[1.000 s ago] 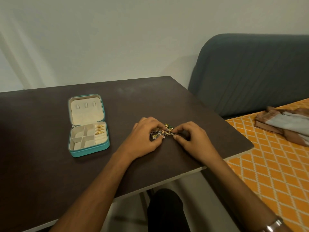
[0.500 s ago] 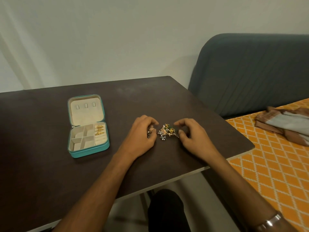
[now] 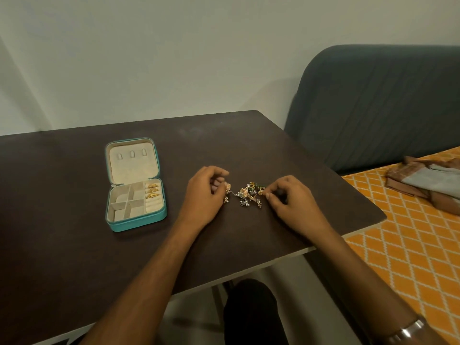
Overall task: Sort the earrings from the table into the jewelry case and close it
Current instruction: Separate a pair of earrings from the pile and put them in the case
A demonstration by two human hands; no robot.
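A tangle of gold, pearl and green earrings lies on the dark table between my hands. My left hand pinches one gold earring at the tangle's left end. My right hand pinches a small gold piece at its right end. A thin link still joins the left earring to the cluster. The teal jewelry case lies open to the left, lid flat, with three gold earrings in its right slotted section.
The table's front edge runs diagonally just below my wrists. A grey padded headboard stands at the right, with an orange patterned bedsheet and folded brown-grey cloth on it. A dark knee shows under the table.
My hands have drawn apart. The bunched earrings they held together are now stretched out between them, the left earring pulled leftward from the cluster.
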